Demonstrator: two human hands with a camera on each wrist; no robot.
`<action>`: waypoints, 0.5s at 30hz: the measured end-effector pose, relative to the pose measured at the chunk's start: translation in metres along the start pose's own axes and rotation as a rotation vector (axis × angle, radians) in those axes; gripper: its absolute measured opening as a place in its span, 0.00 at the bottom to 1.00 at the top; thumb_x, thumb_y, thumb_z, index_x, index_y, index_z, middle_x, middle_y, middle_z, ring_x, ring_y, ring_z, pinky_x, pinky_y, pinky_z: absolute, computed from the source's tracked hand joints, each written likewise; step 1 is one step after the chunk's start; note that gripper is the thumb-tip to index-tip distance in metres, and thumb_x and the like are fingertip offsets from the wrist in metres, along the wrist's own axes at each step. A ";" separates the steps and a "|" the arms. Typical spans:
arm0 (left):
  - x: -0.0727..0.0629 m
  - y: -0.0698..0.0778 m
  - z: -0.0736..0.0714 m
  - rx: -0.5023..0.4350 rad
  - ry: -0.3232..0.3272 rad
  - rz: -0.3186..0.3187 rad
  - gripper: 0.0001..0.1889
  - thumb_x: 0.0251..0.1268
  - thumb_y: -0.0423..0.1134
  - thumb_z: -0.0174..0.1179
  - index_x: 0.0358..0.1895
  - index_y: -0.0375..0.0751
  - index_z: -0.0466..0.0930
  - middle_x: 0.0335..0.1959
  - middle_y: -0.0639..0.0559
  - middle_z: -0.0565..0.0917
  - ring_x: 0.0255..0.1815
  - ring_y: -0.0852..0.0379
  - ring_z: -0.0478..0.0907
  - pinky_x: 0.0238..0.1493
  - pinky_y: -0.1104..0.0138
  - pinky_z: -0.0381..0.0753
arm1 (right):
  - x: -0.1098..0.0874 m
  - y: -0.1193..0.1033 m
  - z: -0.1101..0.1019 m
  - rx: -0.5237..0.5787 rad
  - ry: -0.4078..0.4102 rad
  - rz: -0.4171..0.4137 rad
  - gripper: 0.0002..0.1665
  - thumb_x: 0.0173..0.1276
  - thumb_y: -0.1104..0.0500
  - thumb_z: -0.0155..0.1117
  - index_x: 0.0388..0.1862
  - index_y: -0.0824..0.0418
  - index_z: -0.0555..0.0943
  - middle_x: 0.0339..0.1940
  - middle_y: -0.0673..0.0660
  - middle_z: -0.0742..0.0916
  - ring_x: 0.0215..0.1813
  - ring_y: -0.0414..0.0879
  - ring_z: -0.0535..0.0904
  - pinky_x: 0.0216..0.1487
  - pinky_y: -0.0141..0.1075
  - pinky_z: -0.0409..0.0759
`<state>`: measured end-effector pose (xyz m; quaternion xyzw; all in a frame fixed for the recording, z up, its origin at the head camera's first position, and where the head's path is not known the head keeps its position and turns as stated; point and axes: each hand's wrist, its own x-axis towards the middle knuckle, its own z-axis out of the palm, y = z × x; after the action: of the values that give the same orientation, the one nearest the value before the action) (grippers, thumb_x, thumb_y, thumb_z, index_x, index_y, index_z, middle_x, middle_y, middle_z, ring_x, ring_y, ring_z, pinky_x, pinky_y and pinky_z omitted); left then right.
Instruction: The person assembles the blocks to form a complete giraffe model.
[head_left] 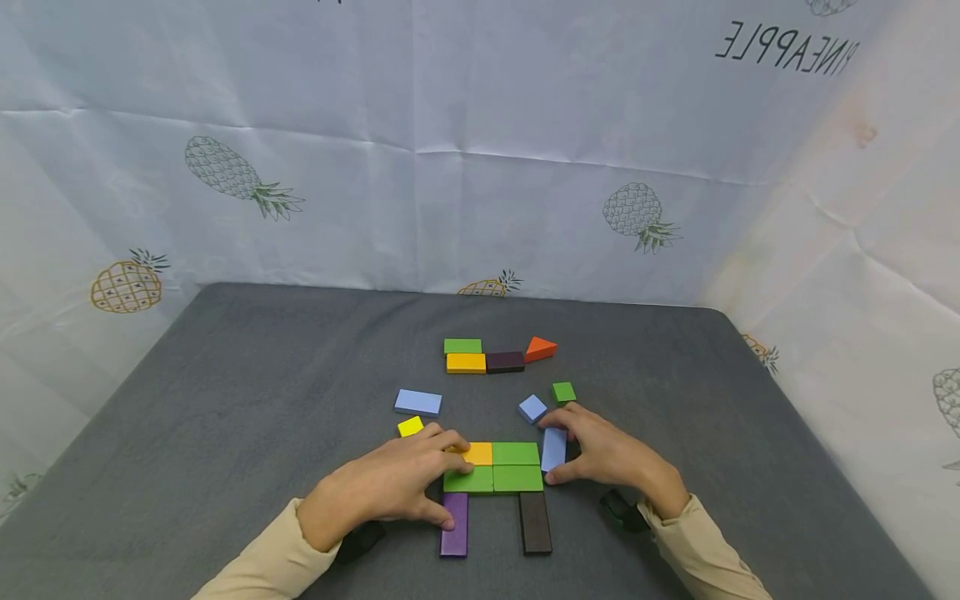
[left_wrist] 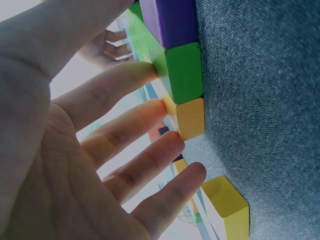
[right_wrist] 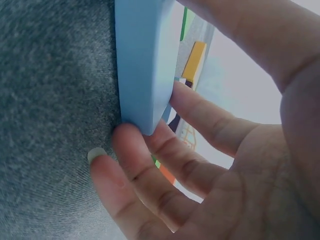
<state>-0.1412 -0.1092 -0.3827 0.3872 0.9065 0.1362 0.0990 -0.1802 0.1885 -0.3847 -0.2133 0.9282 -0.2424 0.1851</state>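
Observation:
In the head view, a light blue rectangular block (head_left: 553,450) lies against the right end of a flat row of blocks, and my right hand (head_left: 611,450) grips it by its two ends between thumb and fingers. The row has an orange block (head_left: 482,454) and a green block (head_left: 516,454) behind two more green blocks. My left hand (head_left: 390,477) rests its fairly straight fingertips on the orange block and the front left green block (left_wrist: 185,75). Its thumb touches the purple block (head_left: 454,543), which extends toward me from the row. A dark brown block (head_left: 536,525) stands parallel to it.
Behind the row lie another light blue block (head_left: 418,403), a yellow cube (head_left: 410,427), a blue cube (head_left: 532,408) and a green cube (head_left: 563,392). Farther back, an orange triangle (head_left: 540,349) adjoins several blocks. A pineapple-print curtain (head_left: 450,217) hangs behind the grey table (head_left: 262,400).

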 end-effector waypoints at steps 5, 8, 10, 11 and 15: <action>0.000 0.000 0.000 -0.001 -0.006 -0.007 0.30 0.49 0.55 0.75 0.57 0.49 0.83 0.61 0.56 0.77 0.59 0.58 0.71 0.52 0.63 0.81 | -0.001 0.000 -0.001 -0.005 -0.004 -0.013 0.40 0.49 0.48 0.82 0.60 0.58 0.78 0.57 0.56 0.79 0.51 0.47 0.76 0.51 0.44 0.77; 0.001 0.000 0.001 -0.003 -0.013 -0.011 0.30 0.50 0.56 0.75 0.57 0.49 0.83 0.61 0.56 0.77 0.59 0.58 0.71 0.53 0.63 0.81 | -0.001 0.001 -0.001 -0.010 -0.006 -0.010 0.40 0.49 0.48 0.82 0.60 0.59 0.78 0.56 0.56 0.79 0.50 0.47 0.76 0.50 0.43 0.77; 0.001 0.000 0.001 -0.006 -0.015 -0.010 0.30 0.50 0.56 0.75 0.57 0.49 0.83 0.61 0.56 0.77 0.59 0.58 0.71 0.53 0.63 0.81 | -0.001 0.000 -0.001 -0.012 -0.004 -0.006 0.40 0.49 0.48 0.82 0.59 0.59 0.78 0.56 0.56 0.79 0.50 0.46 0.75 0.50 0.43 0.77; 0.001 0.000 0.001 -0.008 -0.016 -0.010 0.30 0.50 0.56 0.75 0.57 0.49 0.83 0.61 0.56 0.77 0.59 0.58 0.71 0.53 0.63 0.81 | -0.001 0.000 -0.001 -0.015 -0.002 -0.007 0.40 0.49 0.48 0.82 0.59 0.60 0.78 0.55 0.56 0.79 0.49 0.46 0.75 0.49 0.42 0.77; 0.001 -0.001 0.001 -0.011 -0.019 -0.017 0.30 0.50 0.56 0.75 0.58 0.49 0.83 0.61 0.56 0.77 0.60 0.58 0.70 0.54 0.63 0.81 | -0.001 0.001 0.000 -0.025 0.006 -0.007 0.39 0.49 0.48 0.82 0.58 0.61 0.78 0.54 0.56 0.80 0.48 0.46 0.75 0.48 0.42 0.77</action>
<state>-0.1421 -0.1091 -0.3838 0.3803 0.9079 0.1367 0.1110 -0.1797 0.1894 -0.3849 -0.2179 0.9309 -0.2322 0.1789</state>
